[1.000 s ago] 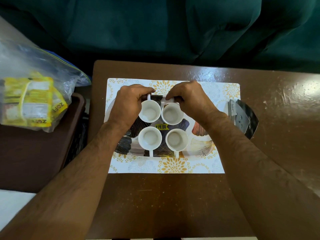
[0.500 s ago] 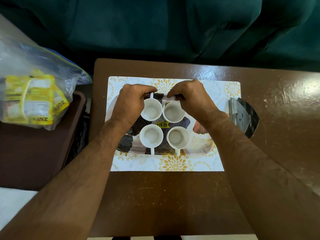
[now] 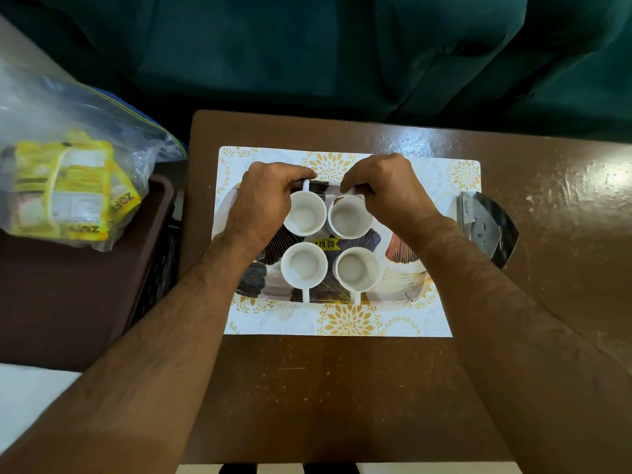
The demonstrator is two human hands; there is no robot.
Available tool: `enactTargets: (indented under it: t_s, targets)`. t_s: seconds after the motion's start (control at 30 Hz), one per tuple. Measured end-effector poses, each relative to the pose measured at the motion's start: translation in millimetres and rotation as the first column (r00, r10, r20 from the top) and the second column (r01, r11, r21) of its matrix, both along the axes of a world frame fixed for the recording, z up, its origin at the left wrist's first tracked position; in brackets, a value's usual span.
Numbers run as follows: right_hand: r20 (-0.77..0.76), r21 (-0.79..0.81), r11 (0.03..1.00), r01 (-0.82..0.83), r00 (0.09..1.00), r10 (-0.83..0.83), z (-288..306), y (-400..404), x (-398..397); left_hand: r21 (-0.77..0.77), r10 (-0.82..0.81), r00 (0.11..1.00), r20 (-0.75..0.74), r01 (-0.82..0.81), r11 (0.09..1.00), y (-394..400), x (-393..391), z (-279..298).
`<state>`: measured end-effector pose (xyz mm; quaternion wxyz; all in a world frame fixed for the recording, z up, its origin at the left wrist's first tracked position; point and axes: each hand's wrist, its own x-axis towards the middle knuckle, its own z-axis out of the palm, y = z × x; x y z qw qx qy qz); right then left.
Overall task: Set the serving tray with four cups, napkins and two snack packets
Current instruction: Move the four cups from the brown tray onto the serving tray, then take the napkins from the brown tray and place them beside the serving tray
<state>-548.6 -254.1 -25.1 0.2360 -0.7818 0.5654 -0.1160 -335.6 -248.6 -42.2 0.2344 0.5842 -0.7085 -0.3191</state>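
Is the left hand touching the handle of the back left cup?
Touching. In the head view, the left hand curls its fingers round the white handle of the back left cup on the tray, with no gap visible between them.

A brown tabletop (image 3: pixel 342 388), glossy and speckled, is seen across the middle and right of the frame. A rectangular placemat (image 3: pixel 345 319) with yellow flower prints is laid on it at centre. A dark green upholstered sofa (image 3: pixel 307 56) is seen along the top of the frame, beyond the far edge of the tabletop. A shiny dark foil piece (image 3: pixel 492 227) is seen at the placemat's right edge, resting on the tabletop. At the left, a dark brown crate (image 3: pixel 68 295) is seen beside the tabletop. A white surface (image 3: pixel 27 391) is visible in the lower left corner.
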Motion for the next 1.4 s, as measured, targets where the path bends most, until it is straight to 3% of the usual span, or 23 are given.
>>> enactTargets:
  t_s: [0.53,0.83,1.17,1.4]
  targets:
    - [-0.036,0.023,0.998,0.066,0.997,-0.066,2.7,4.2,5.5,0.013,0.005,1.000,0.007,-0.005,1.000,2.2,0.4,5.5]
    - [-0.107,-0.036,0.991,0.125,0.986,-0.128,23.8,7.1,21.6,-0.110,0.070,0.994,0.084,-0.060,0.992,13.1,20.3,21.6]
    - [-0.147,-0.106,0.994,-0.035,0.989,0.019,45.5,29.8,115.4,-0.172,0.180,0.951,0.253,-0.138,0.975,54.6,107.1,54.2]
    - [-0.134,-0.113,0.984,-0.141,0.983,0.126,54.0,60.7,213.4,-0.177,0.306,0.921,0.240,-0.269,0.947,106.3,199.5,62.5]
